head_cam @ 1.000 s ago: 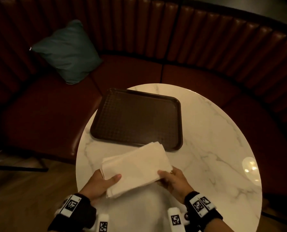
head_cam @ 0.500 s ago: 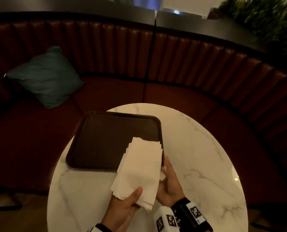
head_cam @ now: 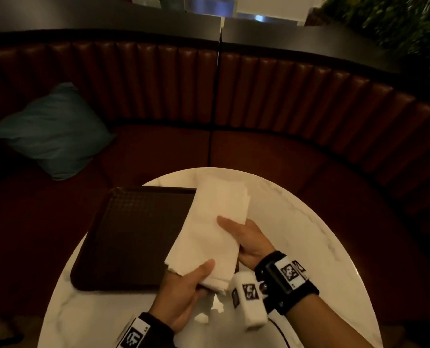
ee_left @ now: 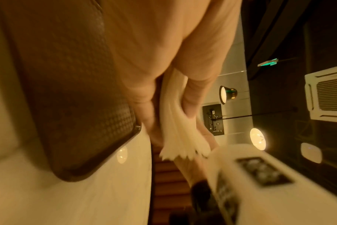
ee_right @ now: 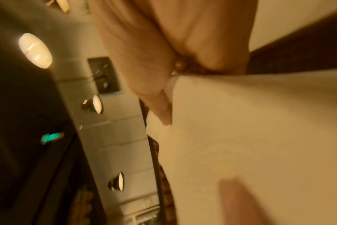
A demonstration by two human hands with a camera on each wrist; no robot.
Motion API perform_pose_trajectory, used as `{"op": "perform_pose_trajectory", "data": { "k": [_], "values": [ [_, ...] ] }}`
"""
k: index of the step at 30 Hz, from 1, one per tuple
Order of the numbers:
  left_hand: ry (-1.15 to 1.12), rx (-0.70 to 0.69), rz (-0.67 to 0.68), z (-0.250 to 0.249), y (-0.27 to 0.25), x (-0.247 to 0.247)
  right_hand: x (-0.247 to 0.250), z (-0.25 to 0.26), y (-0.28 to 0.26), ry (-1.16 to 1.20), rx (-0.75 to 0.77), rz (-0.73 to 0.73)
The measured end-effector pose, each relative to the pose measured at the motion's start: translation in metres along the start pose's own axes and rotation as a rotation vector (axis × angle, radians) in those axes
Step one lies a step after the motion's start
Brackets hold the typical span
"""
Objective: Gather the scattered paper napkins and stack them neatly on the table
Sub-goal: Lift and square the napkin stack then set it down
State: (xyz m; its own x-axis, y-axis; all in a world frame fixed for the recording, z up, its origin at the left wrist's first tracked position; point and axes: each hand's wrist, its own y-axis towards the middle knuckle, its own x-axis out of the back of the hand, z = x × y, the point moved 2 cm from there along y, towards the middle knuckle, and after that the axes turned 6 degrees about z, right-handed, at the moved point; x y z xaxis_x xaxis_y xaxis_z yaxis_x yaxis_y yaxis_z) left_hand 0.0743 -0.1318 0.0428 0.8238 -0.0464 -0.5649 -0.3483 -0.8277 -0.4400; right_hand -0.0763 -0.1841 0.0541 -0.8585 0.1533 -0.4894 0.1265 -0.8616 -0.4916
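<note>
A stack of white paper napkins [head_cam: 214, 227] is held up above the round marble table [head_cam: 296, 247], its long side pointing away from me. My left hand [head_cam: 191, 282] pinches the near end, thumb on top. In the left wrist view the napkins [ee_left: 179, 129] fan out between thumb and fingers. My right hand [head_cam: 244, 237] grips the right edge, thumb across the top sheet. The right wrist view shows the napkins [ee_right: 250, 137] as a broad pale sheet under the thumb. A small white scrap [head_cam: 203, 317] lies on the table below my hands.
A dark brown tray [head_cam: 133, 234] lies on the table's left half, partly under the napkins. A curved red-brown booth seat [head_cam: 259, 151] wraps behind the table, with a teal cushion [head_cam: 53, 131] at left. Plants [head_cam: 397, 21] stand at far right.
The napkin stack has turned from lying crosswise to pointing away from me and has risen over the tray's right edge. Both hands shifted their hold; my head tilted up.
</note>
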Motion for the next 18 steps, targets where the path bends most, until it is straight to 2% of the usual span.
{"op": "perform_pose_trajectory", "data": {
  "k": [3, 6, 9, 11, 14, 16, 18],
  "values": [
    [0.042, 0.085, 0.052, -0.012, 0.014, 0.019, 0.014, -0.004, 0.011, -0.226, 0.025, -0.052],
    [0.086, 0.199, 0.085, -0.026, 0.043, 0.03, 0.028, -0.005, 0.021, -0.271, -0.062, 0.019],
    [0.303, 0.263, 0.109, -0.015, 0.083, 0.023, 0.039, -0.013, 0.043, -0.306, -0.098, 0.037],
    [0.453, 0.228, 0.064, -0.005, 0.109, 0.022, 0.044, -0.018, 0.062, -0.336, -0.11, -0.04],
    [0.535, 0.221, 0.032, 0.0, 0.135, 0.027, 0.051, -0.019, 0.087, -0.398, -0.151, -0.207],
    [0.551, 0.209, 0.088, 0.003, 0.145, 0.034, 0.052, -0.015, 0.1, -0.515, -0.131, -0.28],
    [0.583, 0.253, 0.183, 0.008, 0.155, 0.043, 0.046, -0.014, 0.111, -0.672, -0.112, -0.249]
  ]
}}
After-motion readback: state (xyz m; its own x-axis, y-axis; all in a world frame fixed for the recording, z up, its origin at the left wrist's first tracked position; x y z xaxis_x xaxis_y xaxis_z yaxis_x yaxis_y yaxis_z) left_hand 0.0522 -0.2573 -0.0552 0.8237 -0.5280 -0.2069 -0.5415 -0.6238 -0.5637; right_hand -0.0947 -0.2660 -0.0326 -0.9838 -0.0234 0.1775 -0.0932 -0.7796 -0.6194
